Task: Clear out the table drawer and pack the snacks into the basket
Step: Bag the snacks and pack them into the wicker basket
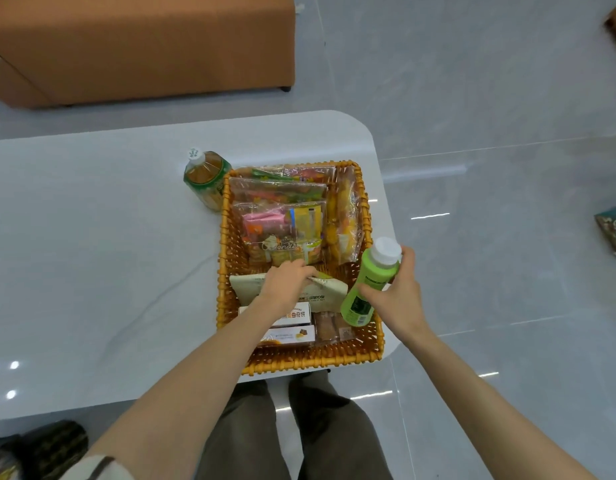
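Note:
An orange woven basket (222, 237) stands at the right end of the white table (92, 237), filled with snack bags and boxes. My left hand (286, 284) reaches into it and pinches the top edge of a cream paper snack bag (331, 291). Below that bag lie two white biscuit boxes (292, 327) and small brown wrapped cakes (329, 329). Clear packs of colourful sweets (282, 216) fill the far half. My right hand (398, 292) grips a green bottle with a white cap (372, 275), held tilted over the basket's right rim.
A tea bottle with a white cap (204, 176) stands on the table just left of the basket's far corner. A brown sofa (144, 46) sits beyond the table on grey floor tiles. My legs are below the table edge; a dark bag (40, 448) lies at bottom left.

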`<state>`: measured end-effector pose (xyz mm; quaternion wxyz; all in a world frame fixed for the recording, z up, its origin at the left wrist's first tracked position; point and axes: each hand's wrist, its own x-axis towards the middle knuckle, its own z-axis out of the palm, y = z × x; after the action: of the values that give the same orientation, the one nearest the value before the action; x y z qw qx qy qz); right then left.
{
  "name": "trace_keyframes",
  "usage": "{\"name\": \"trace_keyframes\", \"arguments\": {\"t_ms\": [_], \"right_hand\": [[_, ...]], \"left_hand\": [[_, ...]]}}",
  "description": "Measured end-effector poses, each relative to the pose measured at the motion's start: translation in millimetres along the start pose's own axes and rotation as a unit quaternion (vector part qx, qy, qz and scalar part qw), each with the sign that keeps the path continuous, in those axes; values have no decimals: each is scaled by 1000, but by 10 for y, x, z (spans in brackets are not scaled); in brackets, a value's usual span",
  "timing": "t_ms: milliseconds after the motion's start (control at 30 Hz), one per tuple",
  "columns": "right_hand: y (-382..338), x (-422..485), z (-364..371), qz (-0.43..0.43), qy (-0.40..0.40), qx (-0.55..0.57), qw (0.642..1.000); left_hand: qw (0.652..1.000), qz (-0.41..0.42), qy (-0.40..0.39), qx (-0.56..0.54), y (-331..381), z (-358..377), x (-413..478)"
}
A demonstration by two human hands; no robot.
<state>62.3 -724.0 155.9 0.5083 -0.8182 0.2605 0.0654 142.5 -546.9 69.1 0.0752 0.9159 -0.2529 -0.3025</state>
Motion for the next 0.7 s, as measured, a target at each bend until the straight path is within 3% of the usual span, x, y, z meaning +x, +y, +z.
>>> {"name": "trace_keyframes", "arguments": {"t_ms": [333, 500, 700], "right_hand": [[142, 35, 270, -57, 73, -47, 995], [263, -3, 289, -49, 117, -7, 992], [323, 215, 339, -52, 112, 15, 992]], "left_hand": [[997, -45, 52, 21, -36, -45, 153], [998, -34, 43, 26, -50, -64, 184], [999, -30, 17, 6, -67, -103, 199]]}}
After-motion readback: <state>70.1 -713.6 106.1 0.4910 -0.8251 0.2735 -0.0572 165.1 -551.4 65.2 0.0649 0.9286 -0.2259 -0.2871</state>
